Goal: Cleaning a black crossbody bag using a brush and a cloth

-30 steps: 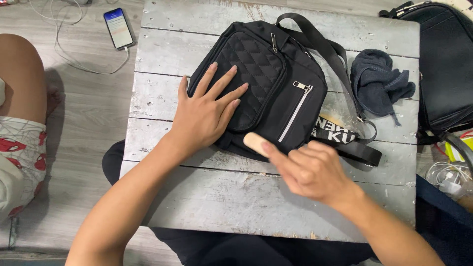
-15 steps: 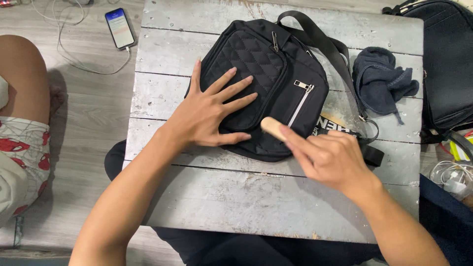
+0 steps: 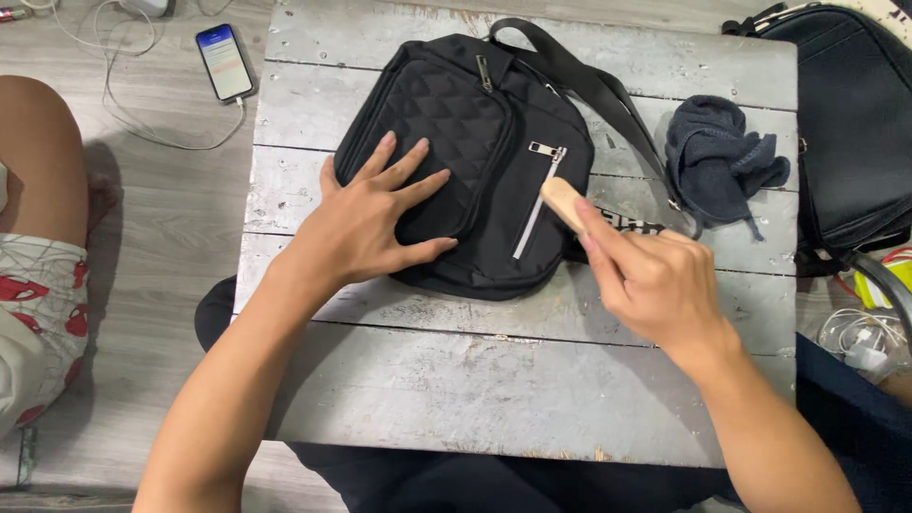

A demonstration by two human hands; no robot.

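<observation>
A black shoulder bag (image 3: 494, 123) with a quilted front pocket and a silver zip lies flat on a weathered grey wooden table (image 3: 494, 380). My left hand (image 3: 366, 218) rests flat on the quilted pocket, fingers spread. My right hand (image 3: 655, 280) grips a small wooden-handled brush (image 3: 562, 199) whose end touches the bag's right side, beside the zip. The bag's strap (image 3: 594, 85) runs off to the right, under my right hand.
A crumpled dark blue cloth (image 3: 722, 157) lies at the table's right. A second black bag (image 3: 855, 114) sits at the far right, with white cables (image 3: 860, 342) below it. A phone (image 3: 226, 62) on a charging cable lies on the floor at upper left, near another person's leg (image 3: 38, 161).
My right hand has moved the brush up and right, from the bag's lower front to its right side. The left hand has closed its fingers slightly and the bag has shifted a little left.
</observation>
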